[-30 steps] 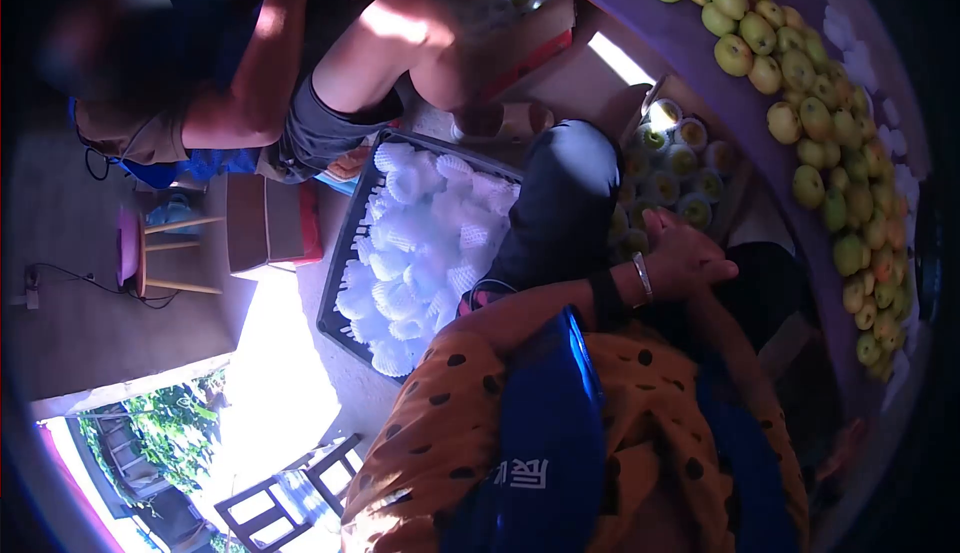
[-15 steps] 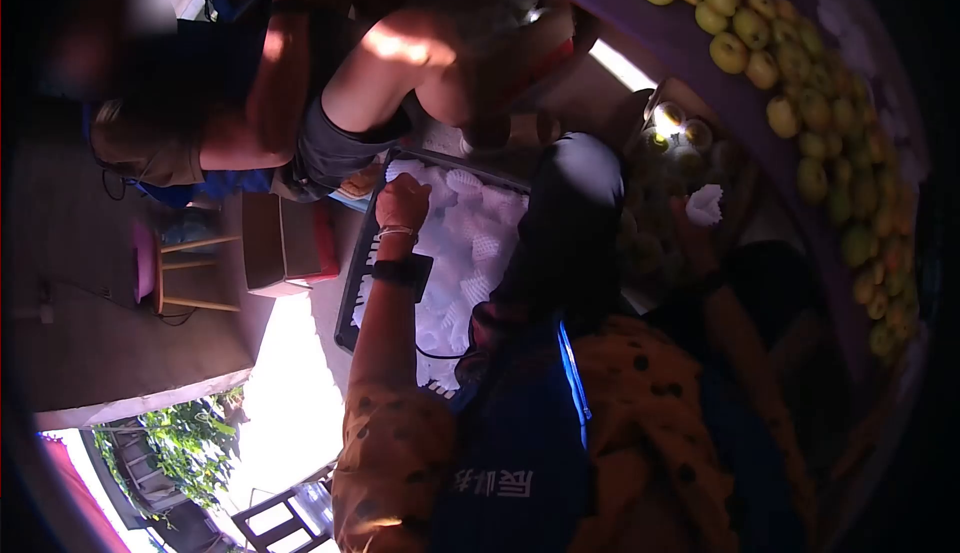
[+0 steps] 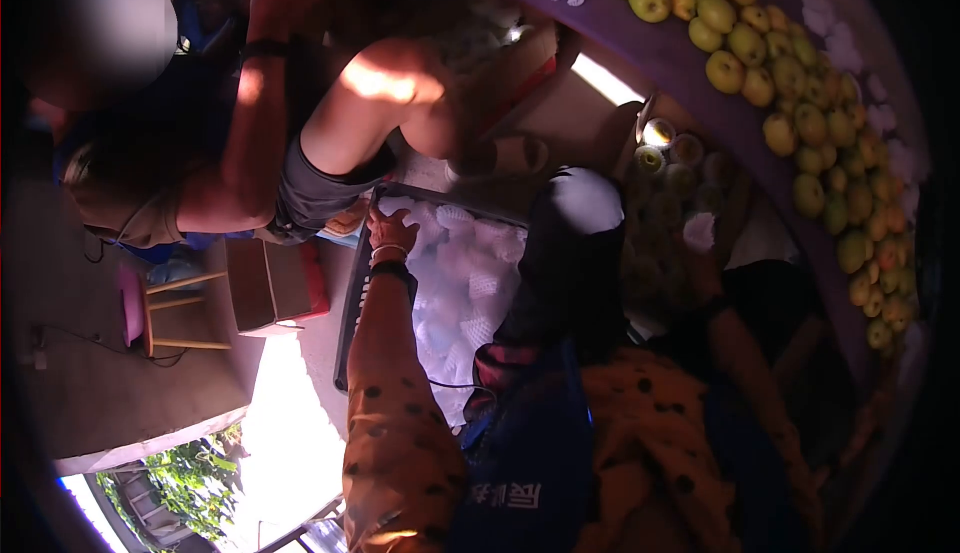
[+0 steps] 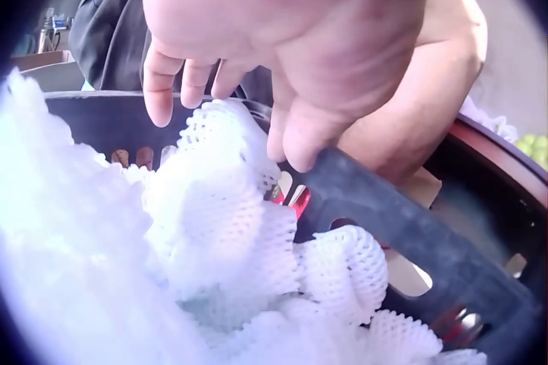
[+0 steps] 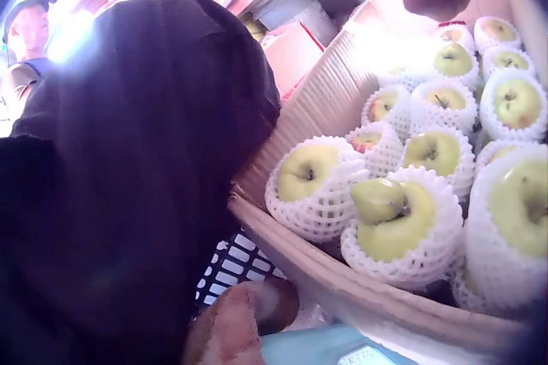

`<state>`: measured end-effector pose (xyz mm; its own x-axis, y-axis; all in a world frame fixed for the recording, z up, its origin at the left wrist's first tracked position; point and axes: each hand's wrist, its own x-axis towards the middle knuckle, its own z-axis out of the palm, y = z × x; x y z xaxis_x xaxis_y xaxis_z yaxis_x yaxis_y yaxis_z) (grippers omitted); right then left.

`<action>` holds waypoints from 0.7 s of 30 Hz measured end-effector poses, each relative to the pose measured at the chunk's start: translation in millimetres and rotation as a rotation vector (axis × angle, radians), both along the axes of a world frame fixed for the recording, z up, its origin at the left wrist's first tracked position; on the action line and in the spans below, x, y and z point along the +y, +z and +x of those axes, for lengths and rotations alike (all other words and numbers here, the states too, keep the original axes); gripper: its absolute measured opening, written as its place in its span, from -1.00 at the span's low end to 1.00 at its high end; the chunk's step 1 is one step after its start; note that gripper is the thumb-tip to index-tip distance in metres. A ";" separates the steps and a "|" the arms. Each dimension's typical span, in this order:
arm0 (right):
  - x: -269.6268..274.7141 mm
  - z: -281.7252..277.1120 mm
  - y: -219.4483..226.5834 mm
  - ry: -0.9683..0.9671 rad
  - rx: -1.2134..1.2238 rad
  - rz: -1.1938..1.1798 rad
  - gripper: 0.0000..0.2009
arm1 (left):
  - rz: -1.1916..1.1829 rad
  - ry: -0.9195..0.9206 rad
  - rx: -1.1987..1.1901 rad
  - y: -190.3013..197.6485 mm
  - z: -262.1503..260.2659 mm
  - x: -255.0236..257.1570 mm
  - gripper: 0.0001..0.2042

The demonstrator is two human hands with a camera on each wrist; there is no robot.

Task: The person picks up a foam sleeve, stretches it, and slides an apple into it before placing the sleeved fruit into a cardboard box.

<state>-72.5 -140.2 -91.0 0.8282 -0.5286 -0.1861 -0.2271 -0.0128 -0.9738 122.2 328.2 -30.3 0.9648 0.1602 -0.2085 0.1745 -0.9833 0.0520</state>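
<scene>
Left arm stretched forward over the black crate point(image 3: 352, 283), sleeve spotted orange, dark band at the wrist. Left hand point(image 3: 391, 228) hanging over the far corner of the crate point(image 4: 402, 228), fingers point(image 4: 161, 83) loosely bent and spread, tips just above a white foam net point(image 4: 227, 202); touching or not, cannot tell; nothing pinched. More foam nets point(image 3: 465, 283) heaped in the crate. Further right, a dark-clad knee point(image 3: 575, 243). Beyond it, a cardboard box point(image 5: 334, 91) packed with green apples in nets point(image 5: 312, 181). Right hand point(image 3: 697, 253) low in shadow above that box, a white net point(image 3: 701, 231) at its fingers; grip too dark to tell. Far right, loose apples point(image 3: 800, 93) along a purple table point(image 3: 690, 63).
</scene>
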 end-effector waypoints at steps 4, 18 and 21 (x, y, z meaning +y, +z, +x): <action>-3.1 -4.5 6.0 0.133 0.140 -0.254 -0.70 | 0.067 0.044 -0.084 -12.4 4.0 1.8 -0.64; 30.1 12.8 84.5 0.144 0.073 0.039 -0.89 | -0.742 -0.240 -0.563 92.1 -41.2 -39.8 -0.89; 26.2 14.0 89.4 0.433 -0.005 0.418 -0.92 | -1.106 -0.304 -0.384 124.1 -56.2 -107.1 -0.84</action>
<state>-58.5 -114.0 -1.6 0.9533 -0.0260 -0.3009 -0.2818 0.2814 -0.9173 66.0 221.1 93.8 0.9612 -0.1676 0.2193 -0.2677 -0.3730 0.8884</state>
